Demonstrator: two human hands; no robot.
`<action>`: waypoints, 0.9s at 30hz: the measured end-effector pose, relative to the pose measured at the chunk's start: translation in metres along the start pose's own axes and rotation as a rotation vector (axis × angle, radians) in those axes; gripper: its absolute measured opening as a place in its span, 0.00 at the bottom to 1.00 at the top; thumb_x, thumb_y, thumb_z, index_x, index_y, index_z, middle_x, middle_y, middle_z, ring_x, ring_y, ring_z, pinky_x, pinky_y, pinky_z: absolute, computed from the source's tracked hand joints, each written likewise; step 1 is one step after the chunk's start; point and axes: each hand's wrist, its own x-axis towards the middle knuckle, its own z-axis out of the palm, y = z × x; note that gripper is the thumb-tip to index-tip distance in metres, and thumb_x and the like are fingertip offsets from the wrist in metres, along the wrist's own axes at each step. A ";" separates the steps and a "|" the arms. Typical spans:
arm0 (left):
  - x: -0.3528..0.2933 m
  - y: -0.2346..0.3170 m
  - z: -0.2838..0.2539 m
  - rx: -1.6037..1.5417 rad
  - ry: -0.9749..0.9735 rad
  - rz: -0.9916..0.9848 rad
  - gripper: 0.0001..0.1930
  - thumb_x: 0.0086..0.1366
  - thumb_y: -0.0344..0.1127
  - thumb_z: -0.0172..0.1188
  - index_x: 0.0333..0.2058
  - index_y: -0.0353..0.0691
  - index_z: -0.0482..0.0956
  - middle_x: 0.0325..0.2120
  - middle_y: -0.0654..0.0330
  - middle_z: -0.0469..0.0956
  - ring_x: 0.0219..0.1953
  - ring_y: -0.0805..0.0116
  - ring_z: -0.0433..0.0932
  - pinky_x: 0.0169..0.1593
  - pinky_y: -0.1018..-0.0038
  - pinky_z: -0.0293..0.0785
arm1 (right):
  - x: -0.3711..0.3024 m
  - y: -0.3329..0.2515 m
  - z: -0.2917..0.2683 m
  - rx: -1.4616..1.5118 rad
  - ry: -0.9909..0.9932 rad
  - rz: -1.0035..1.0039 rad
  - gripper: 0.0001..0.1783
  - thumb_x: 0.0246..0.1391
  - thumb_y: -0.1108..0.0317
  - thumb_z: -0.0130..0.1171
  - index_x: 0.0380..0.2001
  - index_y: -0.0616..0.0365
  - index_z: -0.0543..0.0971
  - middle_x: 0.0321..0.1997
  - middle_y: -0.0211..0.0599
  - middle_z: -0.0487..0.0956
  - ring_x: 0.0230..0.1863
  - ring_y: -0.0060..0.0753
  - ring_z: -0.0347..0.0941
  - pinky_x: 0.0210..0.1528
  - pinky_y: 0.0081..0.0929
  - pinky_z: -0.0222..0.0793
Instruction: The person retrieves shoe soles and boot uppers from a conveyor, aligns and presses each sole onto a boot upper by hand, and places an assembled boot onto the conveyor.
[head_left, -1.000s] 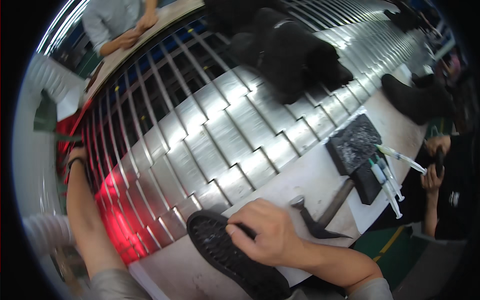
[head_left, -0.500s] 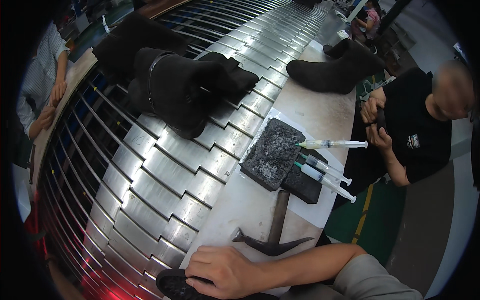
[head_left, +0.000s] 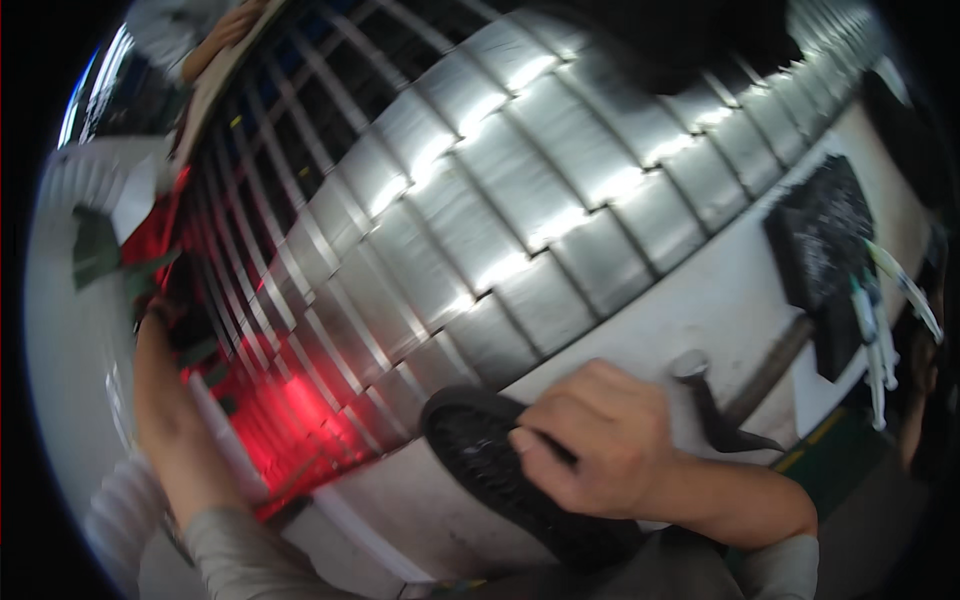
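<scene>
My right hand (head_left: 605, 430) is closed around the edge of a black shoe sole (head_left: 475, 460) with a ridged inner face. The sole lies tilted over the white worktop's near edge. Just right of that hand, a hammer (head_left: 760, 385) with a curved claw-like head rests on the worktop. On the far left, my left arm reaches forward, and my left hand (head_left: 165, 305) is beside the red-lit area at the conveyor's end. Its fingers are dark and blurred, so what they hold, if anything, cannot be made out.
The slatted metal conveyor (head_left: 480, 210) crosses the view, with dark boots (head_left: 690, 40) on it. A rough black block (head_left: 820, 230) and several syringes (head_left: 905, 285) sit at the right. Another person's hand (head_left: 235, 25) rests on the far edge. A ribbed hose (head_left: 130, 510) stands left.
The view has swung left, bringing my left arm and the red-lit area into sight. My right hand still grips the sole, more of which now shows.
</scene>
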 end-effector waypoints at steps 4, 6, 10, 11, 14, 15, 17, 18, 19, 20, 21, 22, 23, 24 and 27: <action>-0.031 0.042 -0.027 -0.062 -0.110 -0.138 0.35 0.56 0.56 0.78 0.56 0.39 0.87 0.54 0.49 0.87 0.58 0.56 0.85 0.59 0.58 0.81 | 0.003 -0.005 0.000 0.042 -0.059 -0.047 0.08 0.45 0.75 0.73 0.28 0.56 0.82 0.28 0.37 0.81 0.28 0.44 0.76 0.29 0.38 0.71; -0.062 0.089 -0.024 0.026 -0.084 -0.145 0.32 0.56 0.53 0.77 0.55 0.38 0.87 0.55 0.50 0.87 0.59 0.56 0.85 0.63 0.59 0.80 | 0.003 -0.001 0.008 0.000 -0.045 -0.031 0.08 0.46 0.76 0.72 0.29 0.57 0.82 0.28 0.38 0.81 0.28 0.46 0.76 0.29 0.39 0.70; -0.139 0.129 -0.042 -0.013 0.162 -0.332 0.28 0.68 0.38 0.62 0.66 0.36 0.77 0.66 0.46 0.77 0.68 0.46 0.77 0.67 0.53 0.78 | 0.000 -0.008 0.011 0.025 -0.016 -0.064 0.06 0.49 0.77 0.71 0.29 0.58 0.81 0.28 0.38 0.80 0.29 0.48 0.75 0.31 0.40 0.69; -0.153 0.132 -0.056 -0.057 0.157 -0.318 0.27 0.69 0.38 0.62 0.65 0.36 0.78 0.67 0.45 0.76 0.69 0.46 0.76 0.68 0.53 0.77 | -0.001 -0.009 0.010 0.029 -0.011 -0.079 0.06 0.49 0.77 0.71 0.29 0.58 0.81 0.28 0.38 0.80 0.29 0.48 0.75 0.31 0.40 0.69; -0.204 0.148 -0.087 -0.088 0.259 -0.198 0.32 0.63 0.51 0.73 0.60 0.36 0.82 0.62 0.44 0.80 0.63 0.42 0.80 0.67 0.53 0.78 | -0.004 -0.011 0.010 0.040 0.008 -0.069 0.05 0.51 0.75 0.70 0.28 0.57 0.81 0.28 0.39 0.80 0.30 0.49 0.76 0.32 0.42 0.70; -0.217 0.148 -0.088 -0.082 0.314 -0.211 0.33 0.63 0.52 0.74 0.59 0.35 0.82 0.61 0.45 0.80 0.64 0.42 0.79 0.66 0.52 0.78 | -0.004 -0.011 0.011 0.063 0.009 -0.049 0.05 0.52 0.74 0.70 0.28 0.57 0.82 0.28 0.40 0.80 0.31 0.49 0.77 0.34 0.42 0.71; -0.254 0.161 -0.106 -0.154 0.387 -0.181 0.34 0.63 0.52 0.75 0.59 0.32 0.81 0.59 0.41 0.80 0.63 0.42 0.79 0.64 0.51 0.78 | -0.008 -0.010 0.011 0.074 0.007 0.001 0.05 0.55 0.71 0.69 0.29 0.58 0.82 0.29 0.42 0.81 0.33 0.51 0.78 0.36 0.45 0.72; -0.274 0.170 -0.113 -0.178 0.476 -0.181 0.35 0.63 0.52 0.75 0.59 0.31 0.80 0.58 0.39 0.80 0.63 0.42 0.79 0.64 0.51 0.79 | -0.009 -0.013 0.010 0.065 0.014 -0.017 0.05 0.55 0.71 0.69 0.29 0.58 0.82 0.29 0.42 0.81 0.33 0.51 0.78 0.36 0.45 0.72; -0.308 0.189 -0.135 -0.190 0.515 -0.083 0.35 0.63 0.52 0.76 0.57 0.27 0.78 0.56 0.35 0.79 0.60 0.39 0.80 0.62 0.49 0.79 | -0.011 -0.011 0.007 0.082 0.016 0.026 0.05 0.55 0.71 0.68 0.29 0.58 0.82 0.30 0.42 0.81 0.34 0.51 0.79 0.37 0.46 0.73; -0.335 0.192 -0.145 -0.214 0.526 -0.093 0.35 0.63 0.52 0.76 0.57 0.27 0.78 0.56 0.35 0.79 0.60 0.39 0.80 0.62 0.49 0.79 | -0.013 -0.008 0.004 0.108 0.007 0.044 0.05 0.56 0.70 0.68 0.29 0.59 0.82 0.30 0.43 0.82 0.35 0.52 0.79 0.39 0.47 0.73; -0.358 0.195 -0.152 -0.341 0.612 -0.094 0.35 0.63 0.52 0.76 0.56 0.27 0.78 0.55 0.34 0.79 0.59 0.37 0.80 0.61 0.49 0.79 | -0.013 -0.005 0.006 0.095 0.008 0.029 0.05 0.56 0.70 0.68 0.29 0.59 0.82 0.30 0.43 0.82 0.35 0.52 0.79 0.39 0.47 0.73; -0.380 0.201 -0.156 -0.473 0.693 -0.081 0.35 0.63 0.53 0.76 0.54 0.27 0.78 0.54 0.33 0.78 0.57 0.35 0.81 0.60 0.48 0.79 | -0.016 -0.003 0.008 0.148 0.059 0.002 0.04 0.56 0.71 0.67 0.30 0.59 0.82 0.31 0.44 0.82 0.36 0.52 0.79 0.40 0.47 0.73; -0.398 0.199 -0.158 -0.532 0.756 -0.050 0.35 0.62 0.54 0.76 0.52 0.26 0.78 0.52 0.31 0.78 0.55 0.33 0.81 0.59 0.48 0.78 | -0.021 -0.005 0.004 0.202 0.109 -0.030 0.04 0.56 0.72 0.67 0.30 0.59 0.82 0.32 0.44 0.82 0.37 0.53 0.79 0.41 0.47 0.74; -0.414 0.195 -0.155 -0.583 0.818 -0.035 0.36 0.62 0.55 0.76 0.53 0.25 0.77 0.52 0.31 0.79 0.55 0.34 0.81 0.58 0.50 0.78 | -0.031 -0.012 -0.004 0.179 0.115 -0.040 0.04 0.56 0.72 0.67 0.30 0.59 0.82 0.32 0.44 0.82 0.37 0.53 0.79 0.41 0.47 0.74; -0.469 0.169 -0.144 -0.758 0.990 0.101 0.43 0.60 0.56 0.77 0.58 0.20 0.75 0.51 0.31 0.80 0.57 0.35 0.79 0.61 0.50 0.76 | -0.079 -0.027 -0.043 0.187 0.090 -0.351 0.04 0.55 0.74 0.68 0.32 0.60 0.81 0.34 0.43 0.83 0.37 0.52 0.79 0.43 0.45 0.74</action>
